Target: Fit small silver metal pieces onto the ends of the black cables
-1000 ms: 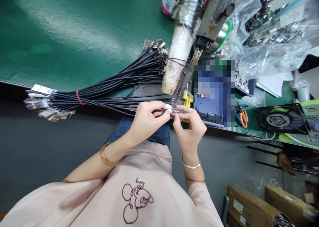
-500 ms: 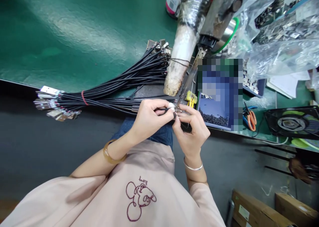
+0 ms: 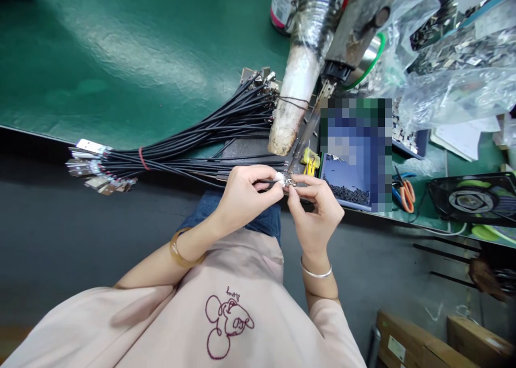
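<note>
My left hand (image 3: 244, 196) is closed in a pinch on the end of a thin black cable (image 3: 264, 181), with a white cot on one fingertip. My right hand (image 3: 316, 206) is closed on a small metal connector shell (image 3: 289, 183) and holds it against the cable's end, just in front of the green table's edge. A bundle of black cables (image 3: 189, 142) tied with a red band lies to the left, its metal plugs (image 3: 94, 169) hanging over the edge.
A large foil-wrapped machine arm (image 3: 300, 83) hangs over the bench (image 3: 121, 50) above my hands. A blue tray of small dark parts (image 3: 346, 188), orange-handled scissors (image 3: 405, 193), a black fan (image 3: 470, 198) and plastic bags of metal parts (image 3: 451, 72) lie to the right. Cardboard boxes (image 3: 407, 344) stand on the floor.
My right hand's fingers have shifted up a little on the connector at the cable's end. The left hand has kept its pinch. The view has drifted slightly.
</note>
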A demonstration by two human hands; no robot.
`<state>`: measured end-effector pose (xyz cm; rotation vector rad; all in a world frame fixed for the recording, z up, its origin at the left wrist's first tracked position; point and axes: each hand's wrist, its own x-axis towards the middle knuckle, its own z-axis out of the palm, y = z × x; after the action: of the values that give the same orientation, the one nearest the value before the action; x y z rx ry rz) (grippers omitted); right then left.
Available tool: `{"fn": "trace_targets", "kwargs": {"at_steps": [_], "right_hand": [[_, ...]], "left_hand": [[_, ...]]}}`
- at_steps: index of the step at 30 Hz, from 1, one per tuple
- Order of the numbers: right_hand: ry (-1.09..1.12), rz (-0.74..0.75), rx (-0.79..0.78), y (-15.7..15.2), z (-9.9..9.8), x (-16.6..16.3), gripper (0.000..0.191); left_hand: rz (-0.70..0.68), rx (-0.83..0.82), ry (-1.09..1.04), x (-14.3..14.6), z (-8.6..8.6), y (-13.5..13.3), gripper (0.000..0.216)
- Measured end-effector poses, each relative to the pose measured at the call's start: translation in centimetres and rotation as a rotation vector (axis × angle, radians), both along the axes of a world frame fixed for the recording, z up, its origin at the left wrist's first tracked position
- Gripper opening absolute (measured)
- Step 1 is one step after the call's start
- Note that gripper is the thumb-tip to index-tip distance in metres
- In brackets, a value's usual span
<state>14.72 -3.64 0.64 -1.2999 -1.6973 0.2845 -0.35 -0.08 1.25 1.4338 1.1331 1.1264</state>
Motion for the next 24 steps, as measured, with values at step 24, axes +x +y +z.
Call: {"fn": "trace_targets", "kwargs": {"at_steps": [24], "right_hand": [[-0.158, 0.013, 0.148, -0.4, -0.1, 0.5, 0.017]], "left_hand": [[-0.083, -0.030, 0.036, -0.2, -0.4, -0.4, 0.013]]}}
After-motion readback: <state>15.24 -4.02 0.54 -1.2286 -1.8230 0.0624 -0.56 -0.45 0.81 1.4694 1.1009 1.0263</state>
